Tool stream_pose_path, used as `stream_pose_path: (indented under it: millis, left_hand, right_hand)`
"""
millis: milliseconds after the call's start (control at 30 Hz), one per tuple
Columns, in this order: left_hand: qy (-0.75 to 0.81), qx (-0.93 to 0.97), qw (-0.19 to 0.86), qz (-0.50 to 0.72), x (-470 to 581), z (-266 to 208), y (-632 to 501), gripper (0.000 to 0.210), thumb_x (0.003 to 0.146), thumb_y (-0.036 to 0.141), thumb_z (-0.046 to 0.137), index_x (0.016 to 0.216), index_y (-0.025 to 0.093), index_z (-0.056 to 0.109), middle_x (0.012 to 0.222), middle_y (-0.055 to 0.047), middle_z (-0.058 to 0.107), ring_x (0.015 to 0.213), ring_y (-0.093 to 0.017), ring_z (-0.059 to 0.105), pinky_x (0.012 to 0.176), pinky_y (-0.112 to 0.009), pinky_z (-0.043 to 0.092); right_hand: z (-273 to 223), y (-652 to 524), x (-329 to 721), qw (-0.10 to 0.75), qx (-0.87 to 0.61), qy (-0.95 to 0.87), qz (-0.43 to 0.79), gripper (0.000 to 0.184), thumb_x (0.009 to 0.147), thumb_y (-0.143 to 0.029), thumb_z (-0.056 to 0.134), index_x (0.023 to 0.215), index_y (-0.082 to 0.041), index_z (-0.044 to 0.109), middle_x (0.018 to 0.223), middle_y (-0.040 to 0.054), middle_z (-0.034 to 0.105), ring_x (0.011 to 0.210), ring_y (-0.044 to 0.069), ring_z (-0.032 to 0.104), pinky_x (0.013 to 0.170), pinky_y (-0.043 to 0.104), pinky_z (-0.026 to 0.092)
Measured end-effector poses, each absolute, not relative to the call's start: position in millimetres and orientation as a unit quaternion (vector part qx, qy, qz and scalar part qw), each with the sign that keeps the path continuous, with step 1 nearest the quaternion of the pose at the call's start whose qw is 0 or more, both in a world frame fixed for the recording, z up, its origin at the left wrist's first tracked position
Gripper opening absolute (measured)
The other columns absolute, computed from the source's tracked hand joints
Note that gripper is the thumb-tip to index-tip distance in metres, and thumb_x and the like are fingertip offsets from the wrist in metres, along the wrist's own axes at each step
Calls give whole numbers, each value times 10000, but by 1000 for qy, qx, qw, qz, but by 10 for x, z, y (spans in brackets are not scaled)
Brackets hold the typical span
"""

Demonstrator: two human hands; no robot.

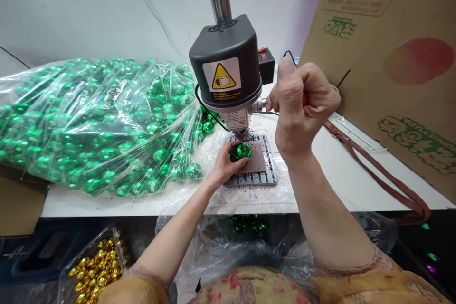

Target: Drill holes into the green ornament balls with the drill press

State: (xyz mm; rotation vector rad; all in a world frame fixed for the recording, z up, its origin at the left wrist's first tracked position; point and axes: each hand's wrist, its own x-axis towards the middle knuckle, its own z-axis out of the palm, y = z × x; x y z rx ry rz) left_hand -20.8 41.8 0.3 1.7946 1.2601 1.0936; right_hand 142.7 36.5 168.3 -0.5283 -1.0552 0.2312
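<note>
My left hand (pixel 228 162) pinches a shiny green faceted ball (pixel 243 150) between thumb and fingers. The ball sits under the chuck (pixel 239 134) of a small black drill press (pixel 224 64), over a brown board (pixel 257 164) on the slotted metal base (pixel 270 179). Whether the drill bit touches the ball I cannot tell. On the right side of the press, my right hand (pixel 302 104) is closed around the feed lever (pixel 262 104); a bit of red grip shows between its fingers.
A big clear plastic bag (pixel 103 128) full of green balls lies on the left of the white table (pixel 107 205). A cardboard box (pixel 384 71) and a brown strap (pixel 377 166) are at right. Below the table edge are gold balls (pixel 98 266) in a clear container and a plastic bag with green balls (pixel 249 224).
</note>
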Motion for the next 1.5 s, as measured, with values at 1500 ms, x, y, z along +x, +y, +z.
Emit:
stream_pose_path:
  millis: [1500]
  left_hand:
    - [438, 691, 337, 465, -118, -150, 293, 539, 789, 373, 851, 1252, 219, 621, 1250, -102, 707, 1175, -275, 675, 1033, -424, 539]
  right_hand:
    - [1256, 320, 1386, 861, -150, -486, 1, 466, 889, -114, 549, 602, -181, 188, 531, -55, 193, 467, 14, 263, 473, 218, 345]
